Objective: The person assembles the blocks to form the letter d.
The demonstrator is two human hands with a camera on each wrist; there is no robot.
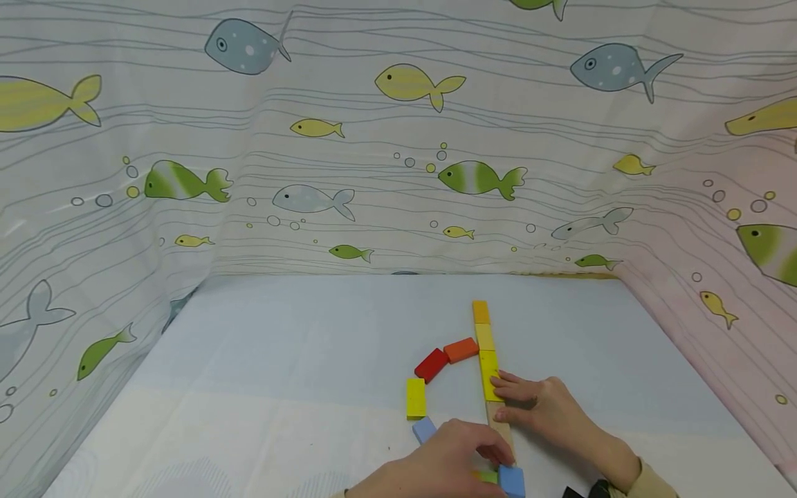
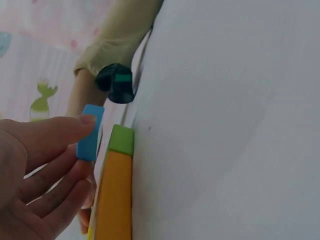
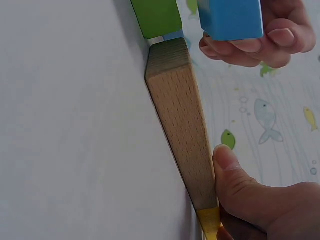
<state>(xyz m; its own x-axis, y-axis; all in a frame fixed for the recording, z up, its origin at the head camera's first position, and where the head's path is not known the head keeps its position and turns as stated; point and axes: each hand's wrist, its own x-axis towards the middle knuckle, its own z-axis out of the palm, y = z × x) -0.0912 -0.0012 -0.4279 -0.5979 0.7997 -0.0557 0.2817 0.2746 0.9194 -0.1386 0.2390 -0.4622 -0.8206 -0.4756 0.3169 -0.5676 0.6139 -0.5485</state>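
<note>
My left hand (image 1: pixel 457 456) pinches a blue block (image 2: pixel 89 132) between thumb and fingertips. In the head view this block is at the near end of a straight row, beside a green block (image 1: pixel 486 476) partly hidden by the hand. The right wrist view shows the blue block (image 3: pixel 231 20) raised off the table near the end of a plain wooden block (image 3: pixel 180 130). My right hand (image 1: pixel 548 404) rests on the row, fingers on a yellow block (image 1: pixel 490 377) and thumb on the wooden block. An orange block (image 2: pixel 116 195) adjoins the green one in the left wrist view.
Beyond the right hand the row continues with a light yellow block (image 1: pixel 484 337) and an orange-yellow block (image 1: pixel 481 312). Curving left from it are an orange block (image 1: pixel 461 350), a red block (image 1: pixel 432 364), a yellow block (image 1: pixel 416 399) and a light blue block (image 1: pixel 425 429). Fish-print curtains (image 1: pixel 349 166) surround the white table (image 1: pixel 280 346).
</note>
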